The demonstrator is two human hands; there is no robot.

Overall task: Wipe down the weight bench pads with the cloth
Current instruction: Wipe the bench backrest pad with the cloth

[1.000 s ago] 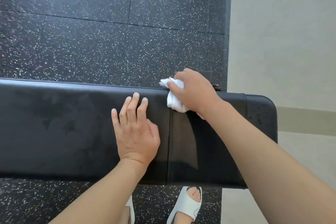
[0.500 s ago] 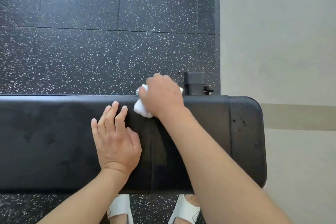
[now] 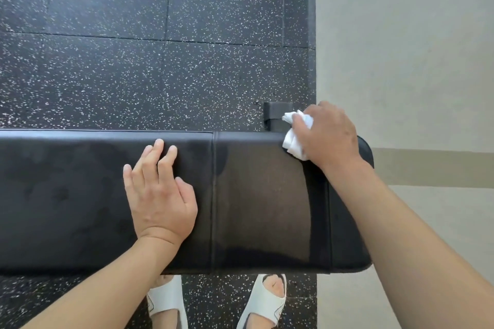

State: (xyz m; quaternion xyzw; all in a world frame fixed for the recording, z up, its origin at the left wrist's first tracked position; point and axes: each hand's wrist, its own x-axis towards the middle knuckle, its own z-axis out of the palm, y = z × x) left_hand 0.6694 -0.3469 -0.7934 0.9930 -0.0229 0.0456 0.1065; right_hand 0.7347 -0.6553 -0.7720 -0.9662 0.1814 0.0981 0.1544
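- Your left hand [image 3: 160,195] lies flat on the long bench pad [image 3: 66,195], grip released, fingers straight.
- Right of the seam, the short pad [image 3: 267,195] shines.
- At its far right corner your right hand [image 3: 327,135] clutches the white cloth [image 3: 295,139], pressing it down.
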